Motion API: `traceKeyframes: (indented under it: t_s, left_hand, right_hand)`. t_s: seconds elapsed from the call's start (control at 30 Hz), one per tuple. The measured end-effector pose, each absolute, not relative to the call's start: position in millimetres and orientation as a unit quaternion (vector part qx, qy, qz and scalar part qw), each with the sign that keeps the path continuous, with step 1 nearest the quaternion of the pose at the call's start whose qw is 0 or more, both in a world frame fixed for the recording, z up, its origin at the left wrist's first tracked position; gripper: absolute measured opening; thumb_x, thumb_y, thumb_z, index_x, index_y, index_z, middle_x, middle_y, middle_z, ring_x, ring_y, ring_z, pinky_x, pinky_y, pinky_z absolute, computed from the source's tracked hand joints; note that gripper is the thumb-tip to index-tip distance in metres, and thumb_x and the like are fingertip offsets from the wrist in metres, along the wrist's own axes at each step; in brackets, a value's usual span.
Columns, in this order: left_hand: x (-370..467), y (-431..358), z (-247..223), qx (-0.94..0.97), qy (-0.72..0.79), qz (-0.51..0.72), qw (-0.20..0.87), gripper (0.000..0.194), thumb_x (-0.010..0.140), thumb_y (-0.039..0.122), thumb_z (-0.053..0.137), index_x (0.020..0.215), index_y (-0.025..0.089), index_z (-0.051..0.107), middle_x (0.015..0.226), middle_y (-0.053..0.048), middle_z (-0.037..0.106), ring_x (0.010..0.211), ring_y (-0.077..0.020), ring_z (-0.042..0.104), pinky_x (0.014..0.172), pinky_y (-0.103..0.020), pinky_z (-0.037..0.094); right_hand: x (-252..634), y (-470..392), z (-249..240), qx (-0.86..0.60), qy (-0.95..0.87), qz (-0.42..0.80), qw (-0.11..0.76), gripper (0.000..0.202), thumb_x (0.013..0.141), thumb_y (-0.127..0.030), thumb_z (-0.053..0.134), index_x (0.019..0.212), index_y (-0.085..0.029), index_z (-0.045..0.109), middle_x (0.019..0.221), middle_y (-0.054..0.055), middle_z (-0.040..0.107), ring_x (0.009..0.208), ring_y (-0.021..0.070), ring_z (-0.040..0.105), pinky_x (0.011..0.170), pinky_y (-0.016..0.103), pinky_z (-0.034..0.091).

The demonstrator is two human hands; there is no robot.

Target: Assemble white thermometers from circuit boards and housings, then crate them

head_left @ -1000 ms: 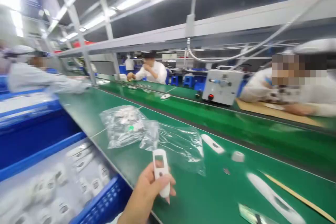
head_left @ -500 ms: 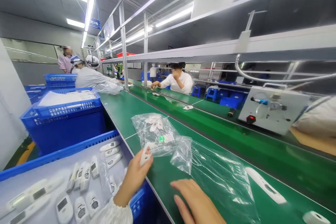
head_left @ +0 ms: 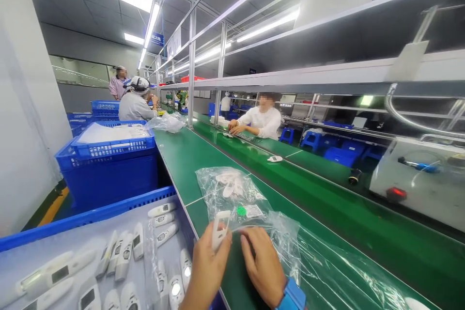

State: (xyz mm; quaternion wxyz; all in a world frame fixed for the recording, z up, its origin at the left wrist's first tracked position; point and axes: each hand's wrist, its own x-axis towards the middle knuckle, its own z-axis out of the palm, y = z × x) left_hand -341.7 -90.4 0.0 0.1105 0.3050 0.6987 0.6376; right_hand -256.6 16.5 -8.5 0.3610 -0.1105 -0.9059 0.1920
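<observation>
The left hand [head_left: 209,266] grips a white plastic housing [head_left: 220,228] between thumb and fingers, holding it upright above the near edge of the green worktop [head_left: 189,160]. The right hand [head_left: 263,264], with a blue wristband [head_left: 292,295], rests just beside it with fingers loosely curled and holding nothing, touching the near edge of a clear plastic bag [head_left: 327,271] spread on the worktop. A second clear bag [head_left: 230,191] containing white parts lies just beyond the hands. To the left, a blue crate [head_left: 90,215] holds rows of white thermometer bodies [head_left: 125,254]. Farther left stands a stacked blue crate [head_left: 109,164]. Other people sit along the far side.
</observation>
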Motion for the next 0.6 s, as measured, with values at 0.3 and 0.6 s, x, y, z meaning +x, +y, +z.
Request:
traceKeyframes:
  t_s: [0.3, 0.6]
  left_hand:
    - [-348.5, -90.9, -1.3, 0.354, 0.732, 0.582, -0.026, 0.018, 0.078, 0.029, 0.048, 0.088, 0.02, 0.06, 0.086, -0.005, 0.064, 0.079, -0.0198, 0.059, 0.073, -0.029, 0.044]
    - [-347.5, -89.6, -3.0, 0.301, 0.752, 0.585, -0.037, 0.014, 0.076, 0.033, 0.052, 0.076, 0.021, 0.06, 0.069, -0.001, 0.066, 0.061, -0.0172, 0.059, 0.061, -0.026, 0.043]
  right_hand:
    - [-242.0, 18.1, -17.9, -0.149, -0.901, 0.189, 0.36, 0.016, 0.085, -0.016, 0.043, 0.099, -0.021, 0.05, 0.092, 0.007, 0.053, 0.087, 0.023, 0.05, 0.074, 0.042, 0.045]
    - [-242.1, 9.7, -15.9, -0.129, -0.915, 0.189, 0.331, 0.024, 0.087, -0.017, 0.04, 0.106, -0.02, 0.054, 0.097, 0.008, 0.06, 0.089, 0.023, 0.055, 0.078, 0.04, 0.045]
